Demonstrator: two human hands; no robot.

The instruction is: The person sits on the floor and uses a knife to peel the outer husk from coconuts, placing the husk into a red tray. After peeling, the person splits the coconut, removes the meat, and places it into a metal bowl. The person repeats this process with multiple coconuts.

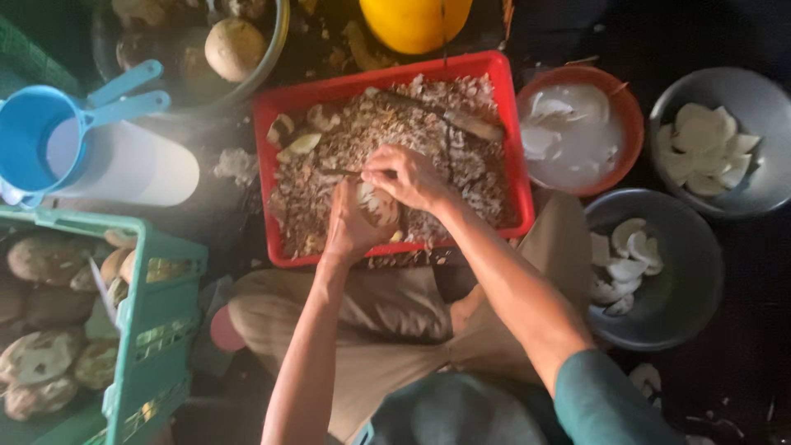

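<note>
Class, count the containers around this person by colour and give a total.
Red tray: 1
Red bowl: 1
Grey metal bowls: 3
Green crate: 1
Blue scoops: 1 stack
Total: 7

The red tray (pixel 511 156) is hemmed in: left by a white cylinder (pixel 132 169) under a blue scoop (pixel 37 136), right by an orange bowl (pixel 577 132), behind by a yellow object (pixel 414 21). Open passage is left only at the near edge, over the lap (pixel 387 321).
</note>
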